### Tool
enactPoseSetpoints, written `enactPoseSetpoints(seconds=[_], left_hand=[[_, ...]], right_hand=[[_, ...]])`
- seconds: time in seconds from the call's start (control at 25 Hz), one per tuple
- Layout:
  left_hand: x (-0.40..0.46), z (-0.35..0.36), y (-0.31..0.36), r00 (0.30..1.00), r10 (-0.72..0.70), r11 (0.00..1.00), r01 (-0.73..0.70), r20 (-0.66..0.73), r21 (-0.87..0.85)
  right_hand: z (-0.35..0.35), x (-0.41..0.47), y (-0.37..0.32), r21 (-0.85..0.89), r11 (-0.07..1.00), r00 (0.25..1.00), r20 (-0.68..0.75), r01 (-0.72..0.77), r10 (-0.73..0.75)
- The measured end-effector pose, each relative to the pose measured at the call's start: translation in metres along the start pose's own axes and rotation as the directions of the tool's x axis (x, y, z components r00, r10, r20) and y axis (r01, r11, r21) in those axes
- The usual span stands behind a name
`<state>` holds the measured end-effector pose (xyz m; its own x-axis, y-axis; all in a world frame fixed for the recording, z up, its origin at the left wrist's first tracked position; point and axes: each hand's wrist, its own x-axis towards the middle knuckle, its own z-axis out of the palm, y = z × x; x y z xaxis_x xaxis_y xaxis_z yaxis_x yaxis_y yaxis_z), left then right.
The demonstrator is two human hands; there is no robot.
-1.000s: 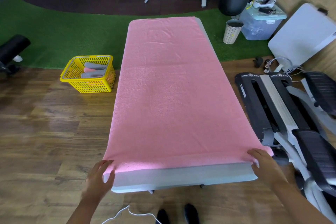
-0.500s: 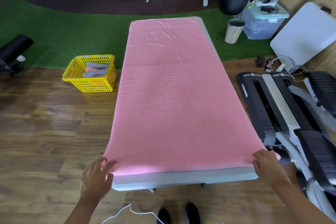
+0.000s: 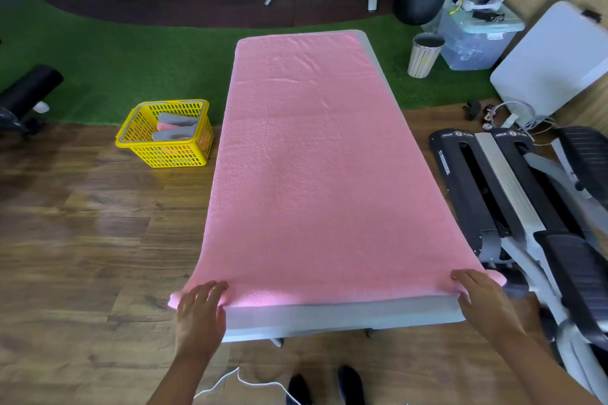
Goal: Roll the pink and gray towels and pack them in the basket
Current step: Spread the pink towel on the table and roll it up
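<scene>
Both hands, left hand (image 3: pixel 199 309) and right hand (image 3: pixel 482 299), rest with relaxed fingers on the near corners of the pink towel (image 3: pixel 316 174), spread flat on the surface (image 3: pixel 329 319), probably to begin rolling.

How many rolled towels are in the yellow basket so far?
3 visible in the yellow basket: a gray roll at the far side, a pink roll in the middle, a gray roll nearest. More may lie hidden underneath.
</scene>
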<state>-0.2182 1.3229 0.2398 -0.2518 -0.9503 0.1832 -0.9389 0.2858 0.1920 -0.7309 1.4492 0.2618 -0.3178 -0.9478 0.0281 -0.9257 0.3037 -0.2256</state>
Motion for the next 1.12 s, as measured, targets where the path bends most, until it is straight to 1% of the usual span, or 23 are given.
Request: enactPoseSetpoints(seconds=[0.08, 0.16, 0.24, 0.32, 0.4, 0.48, 0.52, 0.6, 0.68, 0.88, 1.0, 1.12], left_hand=[[0.002, -0.001, 0.001, 1.0, -0.007, 1.0, 0.007, 0.02, -0.027], [0.005, -0.001, 0.004, 1.0, -0.014, 0.998, 0.014, 0.0, -0.054], [0.01, 0.005, 0.018, 1.0, -0.014, 0.997, 0.014, 0.0, -0.082], [0.013, 0.011, 0.037, 1.0, 0.003, 0.997, -0.003, 0.0, -0.075], [0.013, 0.012, 0.043, 1.0, 0.024, 0.999, -0.023, 0.013, -0.047], [0.006, 0.008, 0.032, 0.998, 0.062, 0.998, -0.062, 0.022, 0.007], [0.001, 0.004, 0.023, 0.997, 0.075, 0.996, -0.075, -0.002, 0.037], [-0.004, -0.003, 0.009, 0.994, 0.087, 0.995, -0.083, -0.06, 0.06], [-0.005, -0.006, 0.005, 0.989, 0.092, 0.994, -0.084, -0.113, 0.073], [0.001, -0.009, 0.014, 0.99, 0.013, 1.0, -0.011, -0.144, 0.015], [0.0, -0.008, 0.014, 0.984, 0.028, 1.0, -0.026, -0.178, 0.014], [0.001, -0.008, 0.01, 0.984, 0.051, 0.999, -0.047, -0.17, 0.028]], right_hand=[[-0.003, 0.001, -0.003, -0.053, 0.999, 1.0, -0.002, 0.014, -0.014], [-0.004, 0.0, 0.0, -0.104, 0.994, 1.0, -0.002, 0.013, -0.013], [-0.008, -0.001, 0.007, -0.118, 0.99, 0.997, -0.006, -0.074, 0.074], [-0.014, -0.004, 0.016, -0.104, 0.978, 0.983, 0.021, -0.181, 0.184], [-0.015, -0.006, 0.019, -0.11, 0.967, 0.971, 0.047, -0.229, 0.235], [-0.012, -0.006, 0.014, -0.109, 0.975, 0.977, 0.068, -0.194, 0.202], [-0.009, -0.004, 0.01, -0.111, 0.983, 0.985, 0.075, -0.144, 0.153], [-0.008, -0.002, 0.001, -0.123, 0.992, 0.999, 0.039, -0.025, 0.03], [-0.011, 0.0, -0.005, -0.1, 0.994, 0.999, 0.009, 0.036, -0.035], [-0.013, -0.003, -0.008, -0.024, 1.0, 1.0, -0.012, 0.01, -0.01], [-0.004, -0.002, 0.0, 0.038, 0.997, 0.998, -0.007, -0.063, 0.064], [0.006, -0.001, 0.005, 0.059, 0.998, 0.998, 0.051, -0.038, 0.035]])
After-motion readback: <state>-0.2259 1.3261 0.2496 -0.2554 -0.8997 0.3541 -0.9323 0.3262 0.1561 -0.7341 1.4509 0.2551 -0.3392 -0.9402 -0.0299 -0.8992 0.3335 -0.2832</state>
